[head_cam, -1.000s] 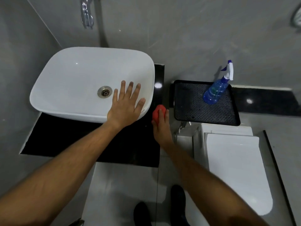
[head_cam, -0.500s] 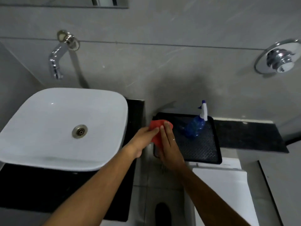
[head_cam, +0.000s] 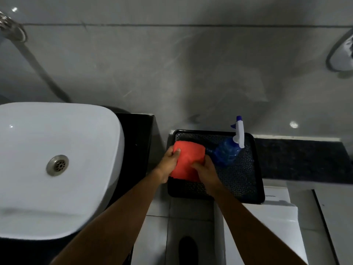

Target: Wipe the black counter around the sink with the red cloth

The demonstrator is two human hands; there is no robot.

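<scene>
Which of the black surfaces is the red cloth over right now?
The black tray holding the spray bottle, not the counter beside the sink.

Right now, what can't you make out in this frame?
Head view only:
- Tap: cut off by the left edge; spout unseen.
- Chrome wall fitting: cut off by the right edge, blurred.
- Counter: mostly hidden under the sink and left forearm; wet or dry unclear.
- Cloth: lower edges covered by left hand and right hand.
- Spray bottle: label and fill level blurred.
- Tray: the cloth hides whether it touches it.
</scene>
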